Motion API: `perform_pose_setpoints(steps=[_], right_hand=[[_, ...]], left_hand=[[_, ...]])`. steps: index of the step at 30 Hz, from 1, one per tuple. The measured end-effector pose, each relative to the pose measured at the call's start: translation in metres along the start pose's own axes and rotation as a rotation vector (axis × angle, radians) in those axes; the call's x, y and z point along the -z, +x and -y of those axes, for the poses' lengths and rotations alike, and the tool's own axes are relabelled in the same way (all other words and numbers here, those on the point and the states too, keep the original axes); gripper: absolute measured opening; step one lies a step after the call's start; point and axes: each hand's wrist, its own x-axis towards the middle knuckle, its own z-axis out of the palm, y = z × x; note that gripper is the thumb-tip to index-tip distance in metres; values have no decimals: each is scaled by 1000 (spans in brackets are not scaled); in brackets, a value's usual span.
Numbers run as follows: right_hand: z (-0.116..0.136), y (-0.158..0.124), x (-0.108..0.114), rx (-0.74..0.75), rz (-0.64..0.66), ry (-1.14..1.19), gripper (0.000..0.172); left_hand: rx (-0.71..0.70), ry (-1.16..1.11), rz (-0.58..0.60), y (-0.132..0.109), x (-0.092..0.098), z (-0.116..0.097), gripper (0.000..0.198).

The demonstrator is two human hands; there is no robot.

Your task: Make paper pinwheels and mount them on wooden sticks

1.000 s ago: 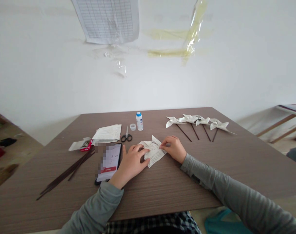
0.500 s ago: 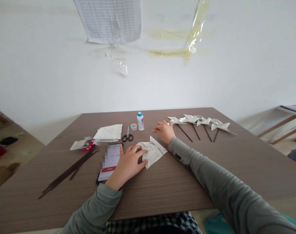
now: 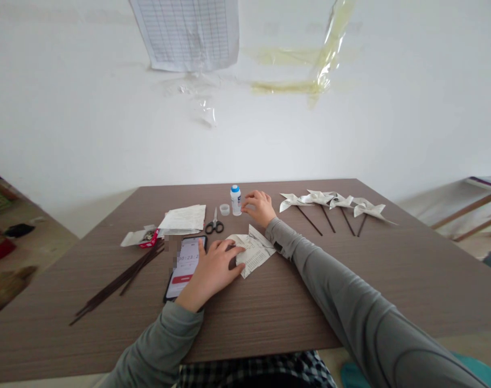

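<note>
My left hand (image 3: 215, 269) lies with spread fingers on the left part of a partly folded piece of printed paper (image 3: 255, 257), its wrist over the lower edge of a phone. My right hand (image 3: 260, 207) is beyond the paper, fingers curved and apart, holding nothing. Its fingertips are close by the right side of a small white bottle with a blue cap (image 3: 236, 201); I cannot tell if they touch it. A small translucent cup (image 3: 225, 209) stands left of the bottle. Scissors (image 3: 214, 223) with black handles lie in front of the cup.
Several paper pinwheels (image 3: 342, 201) on brown sticks lie at the back right. To the left are a stack of paper sheets (image 3: 184, 220), a small red box (image 3: 149, 238), a bundle of brown sticks (image 3: 116, 283) and the phone (image 3: 186, 268). A white wall rises behind the table (image 3: 374, 280).
My right hand has moved left, from near the pinwheels to the bottle. My left hand stays on the paper. The view has shifted slightly.
</note>
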Motion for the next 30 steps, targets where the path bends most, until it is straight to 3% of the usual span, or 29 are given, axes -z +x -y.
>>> perform_pose_setpoints(steps=[6, 11, 22, 30], right_hand=[[5, 13, -11, 60, 95, 5, 44], [3, 20, -20, 82, 150, 37, 61], [-21, 7, -20, 145, 35, 117, 64], [-50, -32, 16, 204, -88, 189, 61]], left_hand=[[-11, 1, 18, 0, 1, 3, 47], [-27, -24, 0, 1, -1, 5, 46], [-14, -32, -3, 1, -1, 2, 48], [-33, -55, -23, 5, -9, -8, 47]])
